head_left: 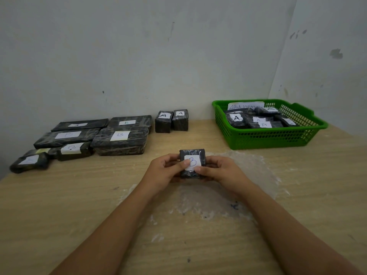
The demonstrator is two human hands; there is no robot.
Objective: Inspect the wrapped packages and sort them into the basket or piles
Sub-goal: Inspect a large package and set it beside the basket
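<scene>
**Q:** What surface carries the work?

**A:** A light wood-grain tabletop (59, 205), matt, with a whitish scuffed patch (208, 199) near its front centre. Behind it stand plain pale walls (139, 56), stained with dark marks.

**Q:** State of the hands?

**A:** The left hand (164, 171) and right hand (220, 171) both grip one small package (192, 155) just above the scuffed patch, fingers curled round its sides, thumbs pressed on its white label marked "B". The package is block-shaped, dark, wrapped in glossy wrinkled film.

**Q:** Further back?

**A:** At far left, flat rectangular wrapped packages (119, 141) lie in a group, labelled "A" or "B". Two small upright blocks (171, 121) labelled "A" stand touching near the wall. At far right, a green perforated plastic basket (268, 137) holds several wrapped packages and a paper sign reading "ABNormal".
</scene>
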